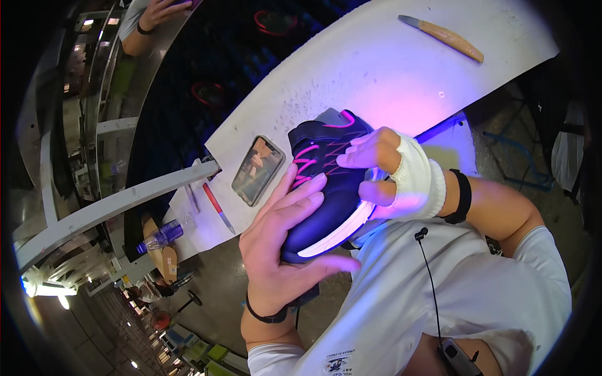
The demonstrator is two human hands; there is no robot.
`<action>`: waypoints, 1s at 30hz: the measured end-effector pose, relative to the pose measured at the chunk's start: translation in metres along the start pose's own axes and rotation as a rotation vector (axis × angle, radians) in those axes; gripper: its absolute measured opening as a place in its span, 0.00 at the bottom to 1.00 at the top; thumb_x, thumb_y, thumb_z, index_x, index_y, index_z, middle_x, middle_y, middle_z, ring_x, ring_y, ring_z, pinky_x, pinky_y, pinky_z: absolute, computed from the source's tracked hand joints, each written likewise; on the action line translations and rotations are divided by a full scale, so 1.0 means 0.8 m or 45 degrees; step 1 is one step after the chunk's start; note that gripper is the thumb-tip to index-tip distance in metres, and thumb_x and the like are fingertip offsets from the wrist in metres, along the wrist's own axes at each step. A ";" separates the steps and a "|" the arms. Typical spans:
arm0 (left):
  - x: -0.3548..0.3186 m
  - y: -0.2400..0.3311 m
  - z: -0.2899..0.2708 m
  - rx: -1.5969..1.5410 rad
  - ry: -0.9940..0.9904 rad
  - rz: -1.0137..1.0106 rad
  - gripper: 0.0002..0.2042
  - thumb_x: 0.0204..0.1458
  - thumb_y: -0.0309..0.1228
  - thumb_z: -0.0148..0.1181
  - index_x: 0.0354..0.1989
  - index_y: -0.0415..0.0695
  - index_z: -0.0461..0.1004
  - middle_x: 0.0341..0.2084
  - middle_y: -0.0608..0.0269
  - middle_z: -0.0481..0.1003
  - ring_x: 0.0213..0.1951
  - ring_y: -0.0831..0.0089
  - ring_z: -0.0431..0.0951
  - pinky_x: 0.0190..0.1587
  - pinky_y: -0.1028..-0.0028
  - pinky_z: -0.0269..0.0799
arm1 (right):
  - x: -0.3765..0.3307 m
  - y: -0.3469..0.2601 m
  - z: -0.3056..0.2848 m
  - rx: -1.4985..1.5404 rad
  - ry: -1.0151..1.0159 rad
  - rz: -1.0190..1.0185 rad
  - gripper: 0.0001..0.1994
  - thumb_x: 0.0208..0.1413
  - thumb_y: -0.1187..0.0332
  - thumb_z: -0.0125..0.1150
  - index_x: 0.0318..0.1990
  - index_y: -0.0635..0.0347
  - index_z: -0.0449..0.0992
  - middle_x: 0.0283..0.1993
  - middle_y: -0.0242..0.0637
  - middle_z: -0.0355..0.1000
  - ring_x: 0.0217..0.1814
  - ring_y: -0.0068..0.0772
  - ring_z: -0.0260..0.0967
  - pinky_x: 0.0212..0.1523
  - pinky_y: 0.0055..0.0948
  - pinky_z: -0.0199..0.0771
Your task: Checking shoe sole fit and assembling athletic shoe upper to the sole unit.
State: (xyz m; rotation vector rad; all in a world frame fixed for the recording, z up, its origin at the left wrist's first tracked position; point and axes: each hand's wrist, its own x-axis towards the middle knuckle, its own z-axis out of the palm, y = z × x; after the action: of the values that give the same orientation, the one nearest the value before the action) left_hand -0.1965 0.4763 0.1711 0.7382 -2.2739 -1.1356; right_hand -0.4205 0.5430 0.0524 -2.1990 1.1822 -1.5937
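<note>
A dark shoe (338, 195) with pink trim and a white sole is held between my two hands over the near edge of the white work surface. My left hand (276, 250) wraps round the toe end, its fingers across the upper and its thumb along the sole side. On the other side, my right hand (392, 172), in a white fingerless knit glove, grips the shoe's side with fingers on the upper and thumb by the sole. Purple light falls on shoe and hands. The sole's underside is hidden.
Left of the shoe lies a phone (258, 170) with a lit screen. Beyond it are a red-handled knife (218, 208) and a purple-tinted bottle (162, 235). A wooden-handled knife (443, 39) rests at the far right of the white sheet (376, 50). Another person's arm (135, 41) shows at top left.
</note>
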 end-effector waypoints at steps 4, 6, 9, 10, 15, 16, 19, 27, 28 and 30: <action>-0.011 -0.007 0.000 0.122 0.021 -0.048 0.37 0.30 0.45 0.89 0.47 0.36 0.80 0.48 0.40 0.84 0.59 0.40 0.81 0.68 0.46 0.71 | 0.009 0.007 0.002 -0.001 0.013 -0.027 0.19 0.33 0.59 0.76 0.33 0.54 0.77 0.45 0.43 0.76 0.41 0.50 0.71 0.32 0.46 0.72; -0.016 -0.011 -0.001 0.136 0.050 -0.044 0.35 0.30 0.43 0.89 0.46 0.36 0.80 0.47 0.41 0.85 0.59 0.39 0.81 0.67 0.46 0.72 | 0.015 0.005 -0.003 0.022 0.000 -0.008 0.18 0.33 0.58 0.76 0.32 0.53 0.77 0.43 0.41 0.76 0.40 0.48 0.70 0.30 0.45 0.70; -0.029 -0.025 -0.005 0.109 0.109 -0.029 0.30 0.34 0.37 0.90 0.44 0.37 0.80 0.46 0.42 0.85 0.58 0.37 0.81 0.65 0.43 0.73 | 0.019 0.007 -0.001 0.033 -0.178 0.102 0.19 0.33 0.57 0.76 0.31 0.54 0.76 0.46 0.44 0.76 0.43 0.51 0.73 0.35 0.47 0.74; -0.034 -0.033 -0.007 0.003 0.127 -0.035 0.28 0.35 0.33 0.88 0.44 0.38 0.80 0.46 0.41 0.85 0.59 0.36 0.80 0.66 0.41 0.71 | 0.014 0.013 0.009 0.005 -0.096 0.139 0.17 0.36 0.57 0.75 0.31 0.55 0.76 0.49 0.46 0.75 0.47 0.54 0.73 0.42 0.49 0.76; -0.070 -0.083 -0.031 -0.414 0.091 -0.186 0.29 0.40 0.32 0.83 0.52 0.38 0.78 0.61 0.35 0.76 0.72 0.43 0.68 0.74 0.43 0.58 | -0.017 0.038 0.042 0.018 -0.120 0.321 0.16 0.68 0.59 0.56 0.54 0.61 0.75 0.60 0.44 0.75 0.61 0.55 0.72 0.71 0.58 0.69; -0.068 -0.077 -0.037 -0.415 0.102 -0.196 0.29 0.40 0.32 0.83 0.52 0.38 0.78 0.61 0.35 0.76 0.72 0.43 0.68 0.74 0.43 0.58 | -0.017 0.037 0.052 0.028 -0.131 0.320 0.16 0.68 0.59 0.56 0.54 0.61 0.75 0.60 0.44 0.75 0.61 0.55 0.72 0.71 0.58 0.69; -0.054 -0.065 -0.048 -0.123 -0.097 -0.682 0.51 0.44 0.45 0.80 0.75 0.37 0.59 0.60 0.38 0.78 0.67 0.46 0.75 0.68 0.59 0.70 | -0.011 0.027 0.069 -0.075 -0.056 0.293 0.19 0.68 0.59 0.56 0.61 0.58 0.73 0.59 0.42 0.75 0.60 0.52 0.72 0.70 0.58 0.69; -0.016 -0.053 -0.014 0.529 -0.246 -0.963 0.49 0.45 0.47 0.79 0.72 0.34 0.62 0.47 0.45 0.83 0.48 0.57 0.87 0.51 0.65 0.80 | -0.003 0.017 0.078 -0.255 -0.127 0.101 0.15 0.52 0.70 0.64 0.49 0.57 0.75 0.60 0.41 0.75 0.62 0.48 0.72 0.68 0.58 0.72; -0.020 -0.056 -0.008 0.594 -0.201 -0.905 0.49 0.45 0.50 0.78 0.72 0.34 0.62 0.45 0.46 0.83 0.45 0.54 0.87 0.46 0.63 0.81 | -0.002 0.017 0.077 -0.281 -0.132 0.044 0.12 0.51 0.70 0.64 0.44 0.57 0.75 0.60 0.40 0.75 0.62 0.48 0.72 0.67 0.58 0.72; -0.024 -0.059 0.004 0.659 -0.143 -0.845 0.50 0.44 0.53 0.78 0.71 0.35 0.62 0.44 0.46 0.83 0.42 0.51 0.87 0.41 0.62 0.82 | -0.009 0.024 0.079 -0.311 -0.139 0.020 0.09 0.51 0.70 0.64 0.39 0.56 0.73 0.61 0.41 0.75 0.63 0.49 0.72 0.67 0.58 0.72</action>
State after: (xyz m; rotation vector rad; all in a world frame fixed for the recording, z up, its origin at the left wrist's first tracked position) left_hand -0.1726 0.4664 0.1270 1.7657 -2.5196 -0.8406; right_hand -0.3764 0.5163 0.0105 -2.3814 1.4230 -1.3665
